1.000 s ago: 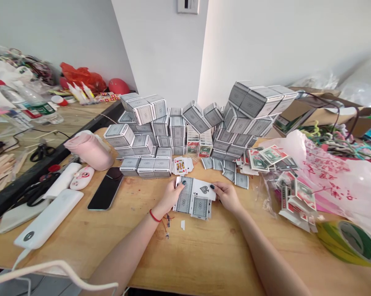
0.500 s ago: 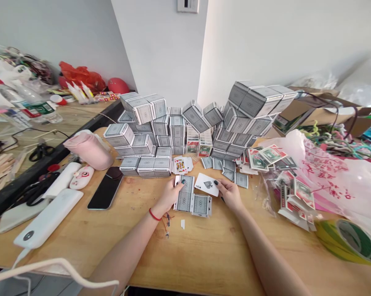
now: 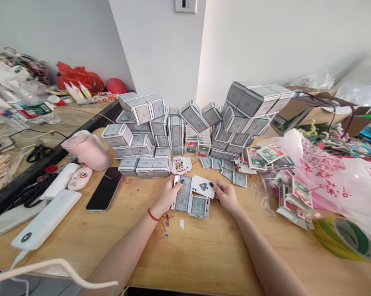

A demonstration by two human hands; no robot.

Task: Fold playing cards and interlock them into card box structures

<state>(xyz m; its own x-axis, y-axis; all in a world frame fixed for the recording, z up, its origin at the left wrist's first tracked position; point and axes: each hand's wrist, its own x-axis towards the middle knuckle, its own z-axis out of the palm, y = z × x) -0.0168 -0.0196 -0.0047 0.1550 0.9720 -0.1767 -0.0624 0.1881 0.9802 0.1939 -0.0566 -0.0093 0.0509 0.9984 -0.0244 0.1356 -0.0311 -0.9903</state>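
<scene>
My left hand, thumb on top, grips the left edge of joined playing cards that show their grey patterned backs. A further grey-backed piece extends from their lower right. My right hand pinches an ace of spades, face up, by its right edge. The ace's left edge lies against or just over the joined cards; I cannot tell whether they touch. Just beyond is a small pile of face-up cards with a king on top. Several grey card pieces lie to the right of that pile.
Grey card boxes are stacked in a left block and a right block at the back. A phone and a white power bank lie left. Opened card packs and a yellow-green tape roll are right.
My right hand has moved slightly left with the ace of spades, bringing it up to the joined cards. My left hand keeps its grip. The view has shifted slightly.
</scene>
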